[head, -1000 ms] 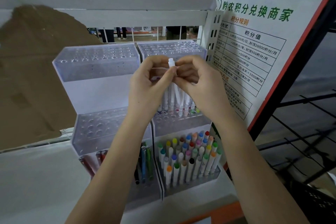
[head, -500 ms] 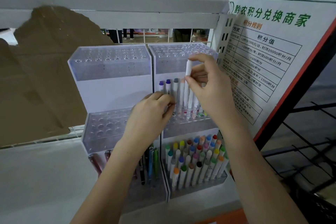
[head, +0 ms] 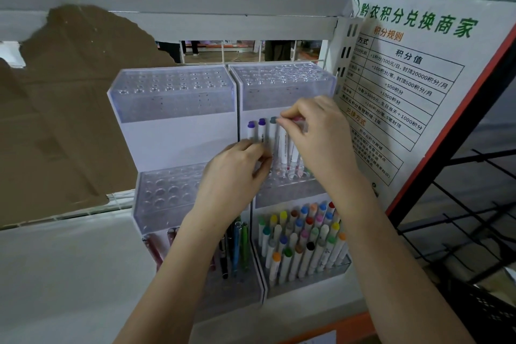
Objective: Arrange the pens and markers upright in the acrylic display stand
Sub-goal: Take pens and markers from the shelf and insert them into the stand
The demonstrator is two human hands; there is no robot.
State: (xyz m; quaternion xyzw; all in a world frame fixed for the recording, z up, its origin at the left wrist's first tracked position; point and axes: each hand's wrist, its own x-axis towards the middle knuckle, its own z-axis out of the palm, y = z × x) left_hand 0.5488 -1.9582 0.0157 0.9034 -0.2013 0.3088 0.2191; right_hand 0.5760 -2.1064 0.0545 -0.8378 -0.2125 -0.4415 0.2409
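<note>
I am watching two bare hands working at the middle tier of the right-hand acrylic display stand [head: 287,86], which is standing on a white shelf [head: 64,274]. The right hand [head: 321,137] is curling its thumb and forefinger around the top of a white marker [head: 283,148], pinching it just under the fingertips while the barrel is hanging straight down below them into the tier's holes. The left hand [head: 234,173] is sitting just below and to the left of those fingertips, its fingers bent against the lower barrels of the standing markers; I cannot tell whether it is actually gripping one. Immediately left of the right fingertips, two purple-capped markers [head: 257,128] and one teal-capped marker [head: 273,127] are standing upright; more white barrels are showing between the two hands, partly hidden, so I am not counting them. Well below both wrists, the bottom tier is holding a packed block of colour-capped markers [head: 304,237], too many and too overlapped to count. Two stands are sitting side by side, touching; the left stand [head: 173,92] is carrying a few pens [head: 237,246] in its lowest tier. A torn brown cardboard sheet [head: 69,109] is leaning behind on the left, a printed notice [head: 413,70] is hanging at right, and shop shelving is filling the background.
</note>
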